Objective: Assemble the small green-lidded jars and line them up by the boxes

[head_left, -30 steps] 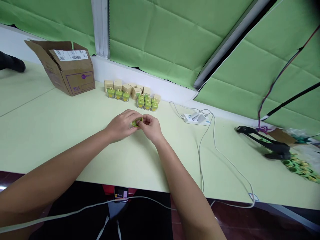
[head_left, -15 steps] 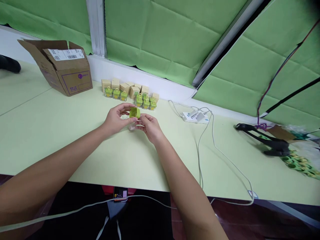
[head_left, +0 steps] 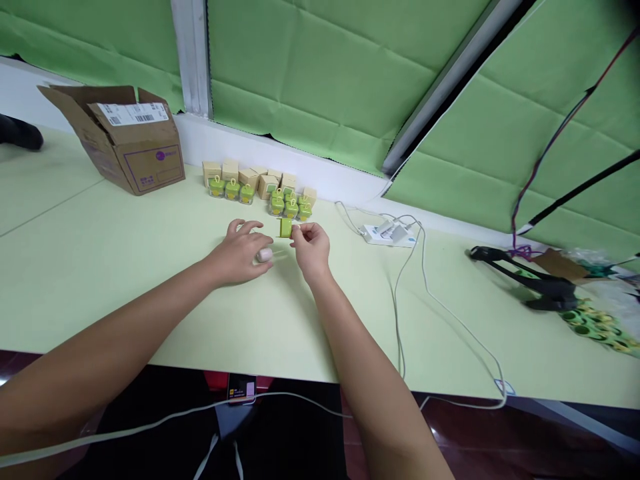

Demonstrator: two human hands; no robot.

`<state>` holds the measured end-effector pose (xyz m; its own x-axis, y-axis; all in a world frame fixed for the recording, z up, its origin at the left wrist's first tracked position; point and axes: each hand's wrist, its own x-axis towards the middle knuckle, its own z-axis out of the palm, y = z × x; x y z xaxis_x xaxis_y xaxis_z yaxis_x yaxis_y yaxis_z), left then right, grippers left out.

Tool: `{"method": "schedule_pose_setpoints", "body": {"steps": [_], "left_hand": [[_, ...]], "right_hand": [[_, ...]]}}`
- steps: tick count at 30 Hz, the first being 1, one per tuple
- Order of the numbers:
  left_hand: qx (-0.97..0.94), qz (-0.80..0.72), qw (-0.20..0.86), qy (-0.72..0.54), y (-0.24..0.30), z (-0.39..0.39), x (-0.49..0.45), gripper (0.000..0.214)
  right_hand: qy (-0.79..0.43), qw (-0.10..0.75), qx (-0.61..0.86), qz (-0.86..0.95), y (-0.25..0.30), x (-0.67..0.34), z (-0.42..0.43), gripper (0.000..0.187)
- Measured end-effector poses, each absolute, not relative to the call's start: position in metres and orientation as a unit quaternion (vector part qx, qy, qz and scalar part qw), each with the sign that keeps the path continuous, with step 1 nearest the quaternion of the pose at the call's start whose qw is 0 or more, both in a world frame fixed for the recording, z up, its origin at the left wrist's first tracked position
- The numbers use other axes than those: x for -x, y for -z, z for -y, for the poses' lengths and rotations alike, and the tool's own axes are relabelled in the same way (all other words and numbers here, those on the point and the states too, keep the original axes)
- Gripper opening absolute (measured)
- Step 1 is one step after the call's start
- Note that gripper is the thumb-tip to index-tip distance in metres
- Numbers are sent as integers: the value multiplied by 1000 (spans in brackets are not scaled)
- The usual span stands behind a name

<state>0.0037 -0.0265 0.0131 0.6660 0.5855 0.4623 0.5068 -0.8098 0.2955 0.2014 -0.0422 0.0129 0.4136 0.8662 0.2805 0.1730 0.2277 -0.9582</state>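
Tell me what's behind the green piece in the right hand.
Beyond the green piece the right hand holds stand green-topped containers and tan boxes; tabletop directly behind the piece is covered.

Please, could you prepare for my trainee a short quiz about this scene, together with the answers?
1. Which hand holds the green piece: A) left, B) right?
2. True or false: the large cardboard box has its top flaps open.
3. Fill in: the small pale object is nearest to the ____ hand.
Key: 1. B, the right hand. 2. True. 3. left.
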Motion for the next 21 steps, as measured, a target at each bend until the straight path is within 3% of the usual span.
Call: {"method": "schedule_pose_setpoints", "body": {"steps": [4, 8, 14, 18, 21], "left_hand": [[-921, -298, 41, -250, -7, 23, -6, 20], [-906, -302, 77, -287, -6, 24, -6, 22], [-739, -378, 299, -471, -11, 22, -8, 45], [-639, -356, 450, -512, -13, 15, -12, 56], [-605, -348, 503, -509, -14, 15, -14, 56]], "right_hand": [[-294, 632, 540, 472, -14, -199, 44, 30], [-306, 633, 543, 459, -14, -198, 44, 29], [-289, 643, 552, 445, -11, -200, 44, 26], [-283, 648, 540, 457, -8, -195, 44, 27], [-268, 650, 525, 480, -6, -190, 46, 26]]}}
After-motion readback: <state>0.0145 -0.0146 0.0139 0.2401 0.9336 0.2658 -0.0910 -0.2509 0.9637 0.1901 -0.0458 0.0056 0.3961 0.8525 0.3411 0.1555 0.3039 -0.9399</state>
